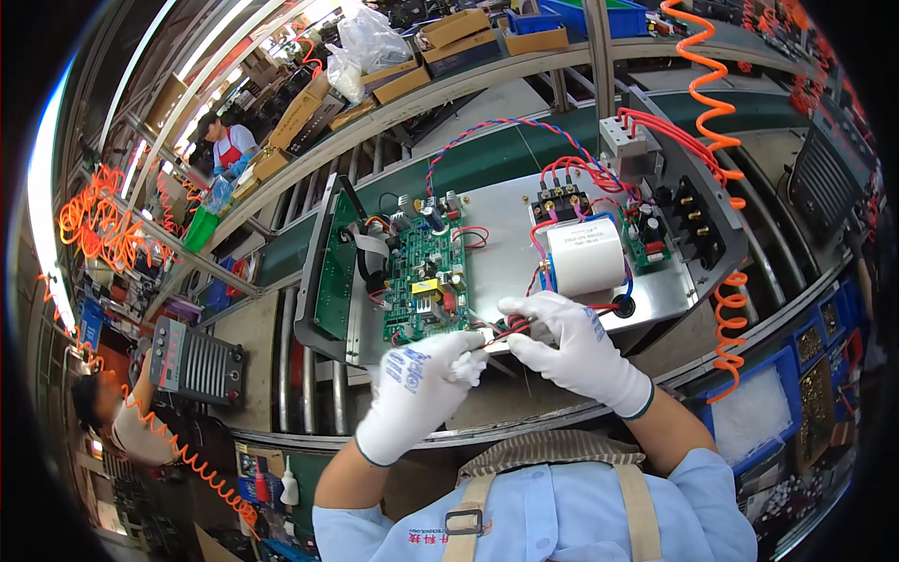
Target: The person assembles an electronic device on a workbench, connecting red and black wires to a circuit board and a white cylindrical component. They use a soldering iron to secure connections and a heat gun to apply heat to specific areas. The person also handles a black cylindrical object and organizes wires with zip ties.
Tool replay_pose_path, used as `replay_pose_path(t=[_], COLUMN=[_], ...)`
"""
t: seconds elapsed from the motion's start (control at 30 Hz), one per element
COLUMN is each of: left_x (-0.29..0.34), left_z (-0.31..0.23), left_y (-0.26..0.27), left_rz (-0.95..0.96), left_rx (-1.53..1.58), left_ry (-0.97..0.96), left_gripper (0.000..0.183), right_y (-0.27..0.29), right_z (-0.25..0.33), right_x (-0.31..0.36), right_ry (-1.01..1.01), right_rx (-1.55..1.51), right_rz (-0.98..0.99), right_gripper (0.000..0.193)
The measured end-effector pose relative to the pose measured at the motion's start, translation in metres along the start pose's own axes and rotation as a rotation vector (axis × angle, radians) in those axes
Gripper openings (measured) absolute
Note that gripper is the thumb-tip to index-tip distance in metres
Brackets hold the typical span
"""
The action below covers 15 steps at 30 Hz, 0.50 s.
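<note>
In front of me lies an opened electrical unit with a bare metal chassis [501,258]. My right hand [576,351], in a white glove, pinches a bundle of thin red and black wires [510,328] at the chassis's near edge. My left hand [417,389], also gloved, is closed around a small white bunch [466,368] whose kind I cannot make out; its fingertips meet the wire ends. Beyond my hands are a green circuit board [412,281] on the left and a white cylindrical capacitor [587,258] on the right. Red cables run to a terminal block [562,204].
The unit rests on a roller conveyor [309,389]. Orange coiled hoses [716,103] hang at the right. Blue bins [749,412] with small parts stand at lower right. Finished-looking units [201,361] sit at both sides. Co-workers are at far left [229,145] and lower left [140,426].
</note>
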<state>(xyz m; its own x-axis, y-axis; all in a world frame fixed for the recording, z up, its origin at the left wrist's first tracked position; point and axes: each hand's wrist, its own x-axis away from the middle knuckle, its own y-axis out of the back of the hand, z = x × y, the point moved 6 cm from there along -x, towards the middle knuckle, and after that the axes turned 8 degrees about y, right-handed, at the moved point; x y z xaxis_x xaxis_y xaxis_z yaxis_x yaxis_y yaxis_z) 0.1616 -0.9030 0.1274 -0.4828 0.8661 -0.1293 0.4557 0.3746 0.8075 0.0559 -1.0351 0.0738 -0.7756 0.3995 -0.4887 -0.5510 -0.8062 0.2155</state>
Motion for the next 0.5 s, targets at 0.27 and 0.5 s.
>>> replay_pose_path(t=[0.27, 0.5], left_x=[-0.084, -0.116], left_z=[0.004, -0.002], left_y=[0.028, 0.016], left_rz=[0.475, 0.328], left_rx=[-0.39, -0.633], left_ry=[-0.08, -0.202], left_gripper=[0.017, 0.02], right_y=[-0.007, -0.019], right_z=[0.012, 0.011], right_x=[-0.015, -0.018], right_ry=[-0.069, 0.086], right_rx=[-0.024, 0.419], right_rz=[0.167, -0.016], right_gripper=[0.025, 0.024])
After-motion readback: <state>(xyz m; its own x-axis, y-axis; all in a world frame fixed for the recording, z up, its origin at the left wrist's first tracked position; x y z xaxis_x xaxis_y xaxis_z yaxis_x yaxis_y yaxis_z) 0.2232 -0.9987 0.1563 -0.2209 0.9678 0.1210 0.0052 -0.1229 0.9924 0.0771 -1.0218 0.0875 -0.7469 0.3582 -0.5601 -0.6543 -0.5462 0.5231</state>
